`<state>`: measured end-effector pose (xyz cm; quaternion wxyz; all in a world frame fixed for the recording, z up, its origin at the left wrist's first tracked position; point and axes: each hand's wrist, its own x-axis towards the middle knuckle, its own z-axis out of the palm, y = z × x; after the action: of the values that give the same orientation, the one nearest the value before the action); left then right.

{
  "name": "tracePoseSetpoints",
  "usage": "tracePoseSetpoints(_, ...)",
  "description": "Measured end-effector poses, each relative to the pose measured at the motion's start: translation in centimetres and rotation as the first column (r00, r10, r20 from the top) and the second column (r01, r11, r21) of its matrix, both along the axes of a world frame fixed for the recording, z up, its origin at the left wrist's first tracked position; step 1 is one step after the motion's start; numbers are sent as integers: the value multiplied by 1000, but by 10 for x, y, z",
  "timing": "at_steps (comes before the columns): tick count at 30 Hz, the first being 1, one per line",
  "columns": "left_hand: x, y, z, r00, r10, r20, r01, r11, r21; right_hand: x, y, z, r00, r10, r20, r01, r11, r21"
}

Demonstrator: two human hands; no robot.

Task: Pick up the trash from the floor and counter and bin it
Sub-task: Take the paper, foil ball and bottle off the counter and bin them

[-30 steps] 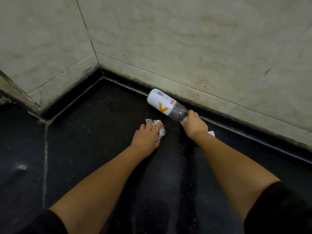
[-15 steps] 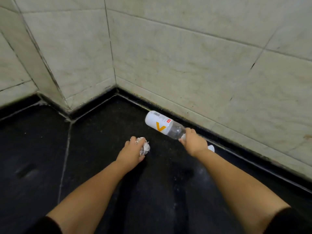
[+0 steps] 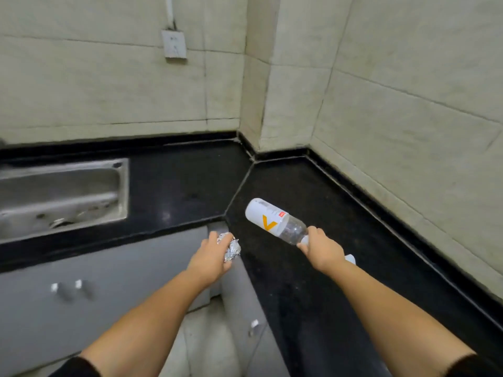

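Lifted off the counter (image 3: 313, 281): bottle (image 3: 275, 221), foil ball (image 3: 231, 248), maybe paper

I am seeing the black stone L-shaped desk (image 3: 313, 191) wrapping around the tiled wall corner, with the steel sink (image 3: 123, 186) sitting in its left run. My left hand (image 3: 211, 258) is hovering over the desk's inner front edge, above the grey cabinet doors (image 3: 122, 276), closing around the crumpled foil ball (image 3: 231, 247). To its right, my right hand (image 3: 322, 250) is holding the white-labelled clear plastic bottle (image 3: 275, 220) by its neck above the right run, base pointing towards the corner. The white wall socket (image 3: 174, 43) is sitting on the wall behind the desk.
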<state>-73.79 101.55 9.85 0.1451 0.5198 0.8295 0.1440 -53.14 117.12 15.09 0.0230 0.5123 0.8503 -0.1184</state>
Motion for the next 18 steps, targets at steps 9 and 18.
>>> tracePoseSetpoints(9, -79, -334, -3, 788, 615, 24, -613, 788, -62, -174, -224, -14, 832, 546, 99, -547, 837, -25)
tracePoseSetpoints(18, -20, -689, -14, 359, 933, -27, -922, 350, -165, -265, -544, -59, 474, 877, 75, -854, 479, -202)
